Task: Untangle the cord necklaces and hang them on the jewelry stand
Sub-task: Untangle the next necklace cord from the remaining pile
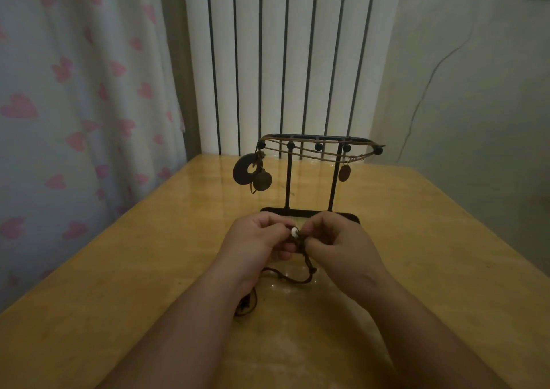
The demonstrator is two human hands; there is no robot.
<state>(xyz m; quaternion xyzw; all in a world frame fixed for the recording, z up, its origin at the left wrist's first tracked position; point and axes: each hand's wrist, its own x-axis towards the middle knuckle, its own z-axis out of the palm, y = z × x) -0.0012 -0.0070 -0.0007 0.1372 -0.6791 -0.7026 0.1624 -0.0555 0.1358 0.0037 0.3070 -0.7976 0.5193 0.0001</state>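
Cord necklace (300,278): dark, pinched between both hands; its slack loop lies on the bench (148,269) under the wrists.
White bead (294,233): on the cord, between the two hands.
Left hand (256,239): fingers curled, pinching the cord at the bead.
Right hand (339,242): fingers curled, pinching the cord just beside the left hand.
Jewelry stand (288,180): upright just beyond the hands, knuckles hiding part of its base.
Ring pendant (245,169): hangs beyond the left hand.
Oval pendant (344,173): hangs beyond the right hand.
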